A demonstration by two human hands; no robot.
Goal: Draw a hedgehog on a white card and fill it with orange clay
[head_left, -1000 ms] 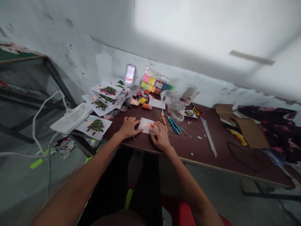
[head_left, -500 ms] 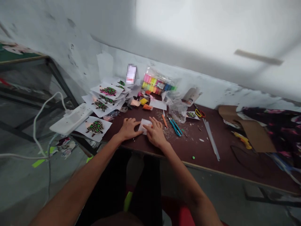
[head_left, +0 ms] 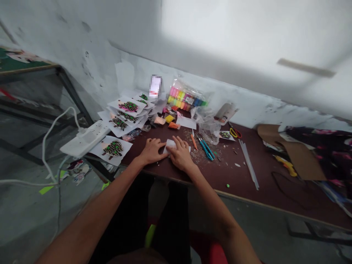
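My left hand lies flat on the dark brown table, its fingertips at the edge of a small white paper card. My right hand sits over that card, fingers bent on top of it and covering most of it. The orange clay seen earlier on the card is hidden. Just right of my right hand lie an orange craft tool and blue-handled tools, among scattered shavings.
Left of my hands, hedgehog picture cards lie in loose piles near a white power strip. A bag of coloured clay leans on the wall. Scissors and a metal ruler lie to the right.
The orange clay and card marks are now covered by white paper under my right hand. My right hand has moved left, closer to my left hand. The view has shifted slightly.
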